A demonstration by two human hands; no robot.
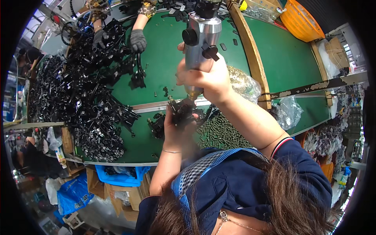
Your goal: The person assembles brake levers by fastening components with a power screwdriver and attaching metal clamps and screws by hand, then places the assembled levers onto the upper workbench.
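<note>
My right hand (211,80) is wrapped around a silver power screwdriver (203,33) that stands nearly upright over the table. Its brass-coloured tip (192,95) meets a black metal assembly (182,109). From below, my left hand (172,131) grips that assembly, its fingers partly hidden by the part. Another black part (157,125) lies beside my left wrist. Close to my hands on the right spreads a heap of small brass-coloured screws (221,132). A clear plastic bag (244,84) with small golden pieces sits behind my right forearm.
Large piles of black metal parts (94,84) cover the left of the green table (168,43). Across it, a co-worker's gloved hands (138,40) reach to the pile. A wooden rail (250,47) divides the table at right. An orange basket (300,20) stands far right; a blue crate (121,178) sits below the near edge.
</note>
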